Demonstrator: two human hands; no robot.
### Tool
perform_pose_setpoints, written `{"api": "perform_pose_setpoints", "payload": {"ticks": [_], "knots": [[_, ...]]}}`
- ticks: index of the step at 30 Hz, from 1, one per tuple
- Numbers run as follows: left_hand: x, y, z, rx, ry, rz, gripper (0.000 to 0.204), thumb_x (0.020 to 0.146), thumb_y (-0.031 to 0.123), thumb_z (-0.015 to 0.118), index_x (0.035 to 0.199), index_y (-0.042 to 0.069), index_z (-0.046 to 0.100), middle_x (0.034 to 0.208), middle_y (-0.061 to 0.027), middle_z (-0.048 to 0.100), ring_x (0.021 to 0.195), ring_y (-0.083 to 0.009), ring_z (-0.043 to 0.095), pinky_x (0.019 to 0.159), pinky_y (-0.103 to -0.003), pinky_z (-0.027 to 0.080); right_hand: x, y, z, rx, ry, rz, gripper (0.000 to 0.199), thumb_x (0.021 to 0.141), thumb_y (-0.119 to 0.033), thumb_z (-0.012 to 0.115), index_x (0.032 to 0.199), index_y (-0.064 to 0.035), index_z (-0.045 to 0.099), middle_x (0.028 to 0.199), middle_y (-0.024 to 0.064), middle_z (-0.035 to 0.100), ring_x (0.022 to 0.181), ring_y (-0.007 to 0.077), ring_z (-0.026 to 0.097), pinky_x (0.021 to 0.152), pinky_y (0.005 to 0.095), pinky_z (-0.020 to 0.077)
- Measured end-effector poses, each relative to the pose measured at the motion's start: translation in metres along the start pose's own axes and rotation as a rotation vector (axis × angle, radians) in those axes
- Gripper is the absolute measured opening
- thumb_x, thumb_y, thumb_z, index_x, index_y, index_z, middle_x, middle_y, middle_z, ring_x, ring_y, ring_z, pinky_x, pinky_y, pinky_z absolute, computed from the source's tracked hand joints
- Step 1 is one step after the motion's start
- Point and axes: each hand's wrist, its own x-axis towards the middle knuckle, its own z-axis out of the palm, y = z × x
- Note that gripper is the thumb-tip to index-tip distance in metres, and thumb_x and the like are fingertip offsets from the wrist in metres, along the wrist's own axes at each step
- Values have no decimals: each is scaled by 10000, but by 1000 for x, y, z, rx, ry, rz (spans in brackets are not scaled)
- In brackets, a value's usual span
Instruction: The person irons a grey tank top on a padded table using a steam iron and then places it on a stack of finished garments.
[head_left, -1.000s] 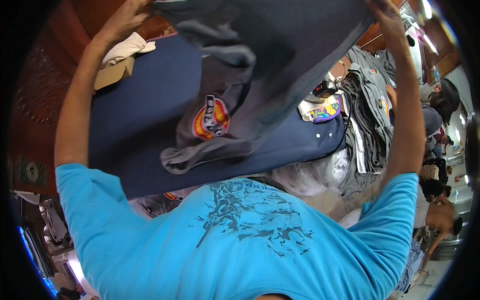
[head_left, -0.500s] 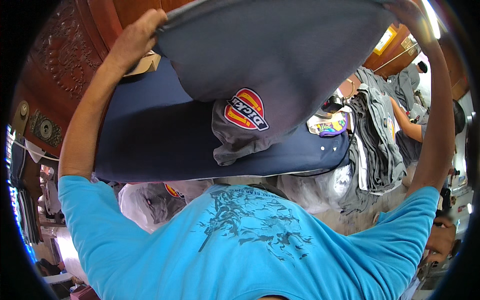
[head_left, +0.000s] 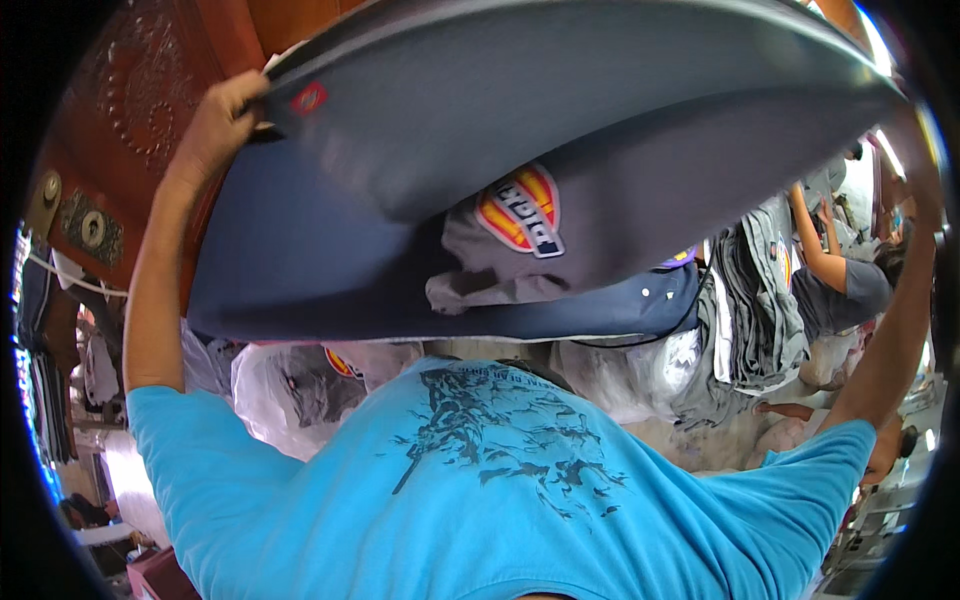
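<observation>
grey cloth (head_left: 590, 125) — right hand (head_left: 908, 128) blurred

Above the navy cloth-covered board (head_left: 290, 270), passage is being blocked by a spread dark-grey fabric garment (head_left: 560, 115); near-left room is being left open. Rightward, passage is seemingly being obstructed by layered grey fabric garments (head_left: 752, 310).

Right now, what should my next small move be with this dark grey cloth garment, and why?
Perhaps lower the dark grey cloth garment toward the navy fabric surface: its upper edge spreads between the left hand and the blurred right hand, while its lower end looks bunched.
</observation>
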Motion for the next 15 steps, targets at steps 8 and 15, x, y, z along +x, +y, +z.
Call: {"api": "perform_pose_setpoints", "payload": {"ticks": [8, 15], "knots": [[41, 140, -3, -1260, -274, 110, 411, 779, 129, 555, 1144, -58, 527, 987, -81, 620, 907, -166, 576, 831, -270, 436, -110, -43, -26, -16, -187, 30, 173, 816, -57, 541, 985, -33, 570, 850, 13, 572, 722, 69, 527, 630, 213, 440], [-58, 89, -15, -661, -16, -204, 410, 826, 285, 560, 1146, 29, 541, 979, -48, 599, 914, -125, 553, 840, -296, 447, -148, -67, 17, 14, -486, 57, 156, 784, 21, 555, 934, -18, 577, 837, 19, 586, 724, 67, 535, 644, 207, 437]]}}
